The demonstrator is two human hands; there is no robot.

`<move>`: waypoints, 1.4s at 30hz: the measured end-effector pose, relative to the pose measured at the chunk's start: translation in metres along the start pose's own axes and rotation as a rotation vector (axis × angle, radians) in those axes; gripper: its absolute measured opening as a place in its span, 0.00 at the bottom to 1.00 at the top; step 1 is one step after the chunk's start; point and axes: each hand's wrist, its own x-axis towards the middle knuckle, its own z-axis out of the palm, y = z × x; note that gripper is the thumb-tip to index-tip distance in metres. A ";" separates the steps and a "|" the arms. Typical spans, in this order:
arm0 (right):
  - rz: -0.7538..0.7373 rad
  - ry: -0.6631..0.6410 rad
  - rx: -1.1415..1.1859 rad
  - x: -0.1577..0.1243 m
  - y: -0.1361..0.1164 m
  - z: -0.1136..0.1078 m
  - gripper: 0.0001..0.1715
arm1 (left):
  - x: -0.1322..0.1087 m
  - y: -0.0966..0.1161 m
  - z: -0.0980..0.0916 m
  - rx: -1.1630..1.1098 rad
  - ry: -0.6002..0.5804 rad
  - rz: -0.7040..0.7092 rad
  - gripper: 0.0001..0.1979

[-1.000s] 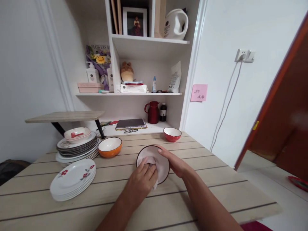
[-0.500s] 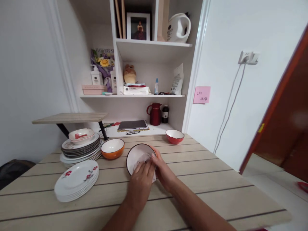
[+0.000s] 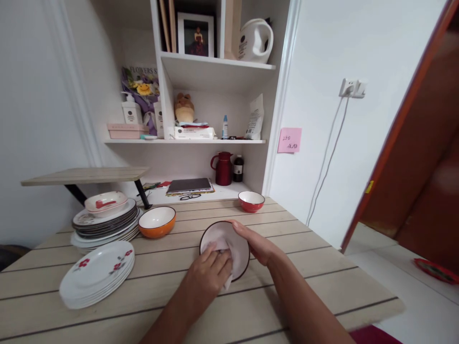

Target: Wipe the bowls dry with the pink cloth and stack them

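A bowl (image 3: 241, 251) with a white inside and a dark rim is tilted toward me above the middle of the table. My right hand (image 3: 256, 242) grips it by its right side, thumb at the rim and the other fingers hidden behind. Inside the bowl, my left hand (image 3: 211, 270) presses a crumpled white tissue (image 3: 229, 243) against the inner wall, fingers bent over it. An orange bowl (image 3: 157, 222) stands upright to the left, and a red bowl (image 3: 251, 201) sits farther back, near the shelf.
On the left lie a stack of white flowered plates (image 3: 96, 274) and a taller plate pile (image 3: 107, 222) topped by a patterned dish. A small raised wooden shelf (image 3: 86, 175) overhangs that pile. Behind the table, a white shelf unit holds a dark red jug (image 3: 224, 169) and a laptop (image 3: 189, 186).
The held bowl has shifted right in view and turned, its opening facing me more. My left hand with the tissue has moved lower in the bowl. The camera view has swung slightly right.
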 end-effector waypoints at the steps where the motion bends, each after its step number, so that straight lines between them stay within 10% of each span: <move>1: -0.003 -0.009 0.025 0.000 0.001 0.001 0.30 | -0.001 0.001 0.000 0.015 -0.001 -0.002 0.13; 10: -0.150 -0.101 0.341 0.006 0.015 0.014 0.46 | 0.004 0.007 -0.006 0.113 0.066 -0.064 0.14; 17: -0.140 -0.224 0.382 0.011 0.027 0.041 0.51 | 0.002 0.003 -0.008 0.026 0.172 -0.431 0.22; 27: -0.104 0.093 0.264 0.018 0.037 0.054 0.28 | 0.001 0.010 0.006 0.064 0.015 -0.340 0.20; 35: 0.021 -0.012 0.045 0.004 0.011 -0.007 0.29 | 0.004 0.010 -0.001 -0.080 -0.081 -0.047 0.15; 42: -0.097 -0.103 0.215 0.008 0.018 0.005 0.35 | -0.001 0.007 -0.006 0.096 -0.015 -0.024 0.15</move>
